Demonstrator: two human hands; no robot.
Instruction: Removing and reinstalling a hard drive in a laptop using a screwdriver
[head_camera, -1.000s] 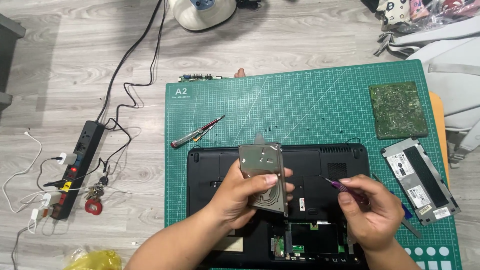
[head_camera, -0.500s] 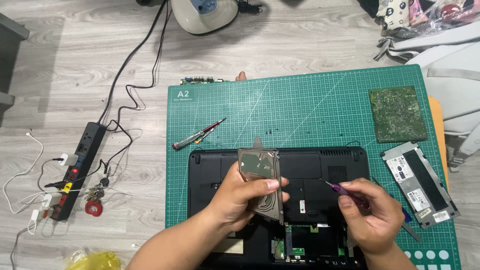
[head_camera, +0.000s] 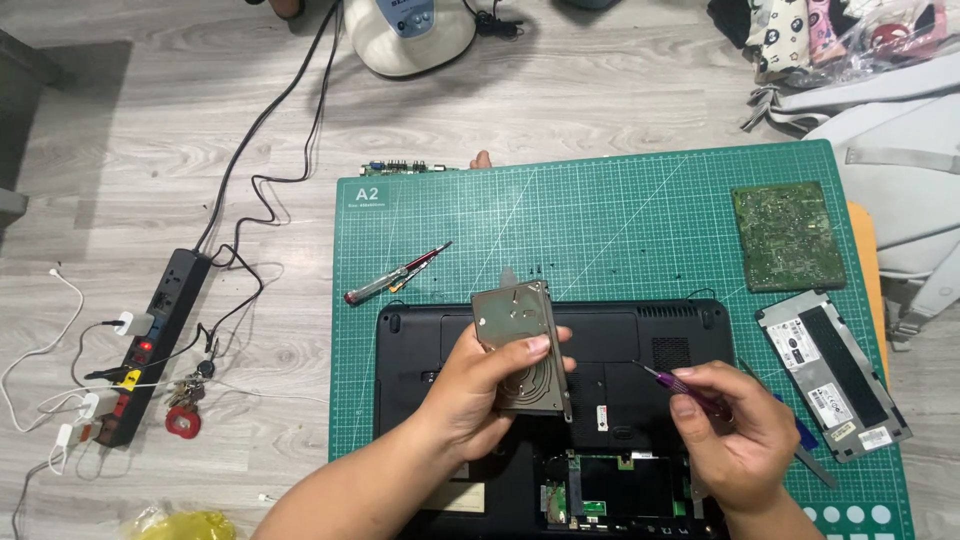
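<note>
My left hand (head_camera: 478, 388) grips a flat metal hard drive (head_camera: 520, 345), held tilted above an upturned black laptop (head_camera: 620, 345). The laptop lies on a green cutting mat (head_camera: 620, 220) with part of its underside uncovered, showing boards near the bottom edge. My right hand (head_camera: 735, 440) pinches a small purple-handled screwdriver (head_camera: 680, 385), its tip pointing left toward the drive, a short gap away.
A red-and-clear screwdriver (head_camera: 395, 273) lies on the mat's left part. A green circuit board (head_camera: 788, 235) and a grey laptop cover panel (head_camera: 832, 372) sit at the right. A black power strip (head_camera: 150, 340) with cables and keys lies on the wooden floor at left. A white device (head_camera: 410, 35) stands at the top.
The view has shifted slightly. My left hand has tipped the drive a little more upright; my right hand with the screwdriver stays beside it.
</note>
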